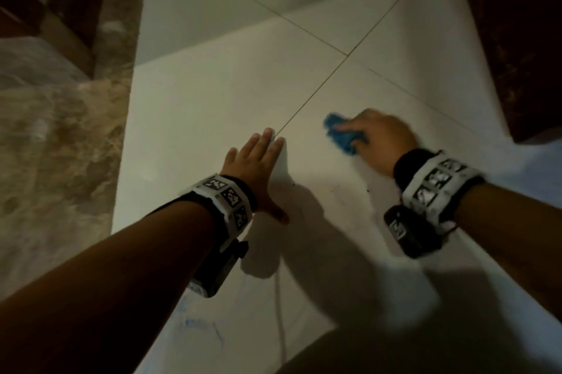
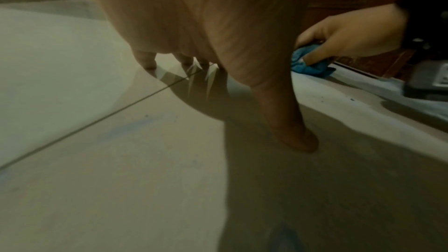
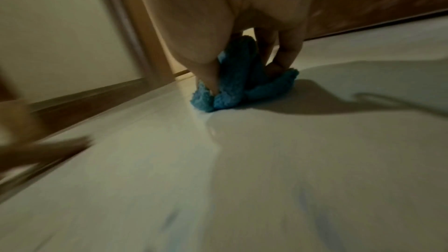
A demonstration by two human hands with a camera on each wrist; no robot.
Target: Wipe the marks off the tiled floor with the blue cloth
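Fingers (image 3: 288, 51) of our right hand (image 1: 380, 139) bunch the blue cloth (image 1: 340, 136) against the tiled floor (image 1: 213, 93) for scrubbing pressure; our left hand (image 1: 258, 160) lies flat, fingers straight, bracing us.

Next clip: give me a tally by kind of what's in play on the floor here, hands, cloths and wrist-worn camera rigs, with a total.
Hands: 2, left hand flat on the tiled floor, right hand gripping the cloth
Blue cloths: 1, blue cloth
Wrist rigs: 2, left wrist rig, right wrist rig
Total: 5
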